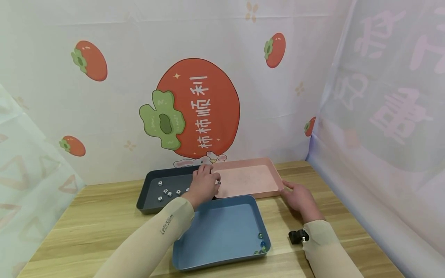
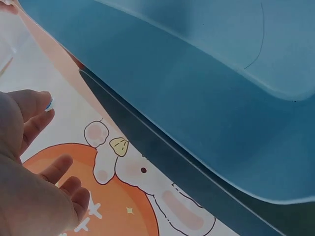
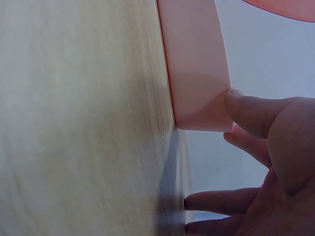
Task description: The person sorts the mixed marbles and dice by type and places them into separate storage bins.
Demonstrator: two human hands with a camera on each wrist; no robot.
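My left hand [image 1: 204,184] is over the seam between the dark grey tray [image 1: 147,193] and the pink tray [image 1: 243,179]. Its thumb and forefinger pinch a small white die [image 2: 48,105], mostly covered by the fingertips; the other fingers of the left hand [image 2: 47,191] are spread a little. Several white dice [image 1: 169,194] lie in the dark grey tray. At the pink tray's front right corner, my right hand [image 1: 298,197] holds the wall between thumb and forefinger. The right wrist view shows the thumb [image 3: 248,110] at the tray's rim, with the remaining fingers off it.
In front stands a blue tray [image 1: 222,231] with several green and blue glass marbles [image 1: 262,244] in its near right corner. The three trays stand close together on a wooden table [image 1: 87,227]. Printed cloth walls [image 1: 121,108] rise behind and at both sides.
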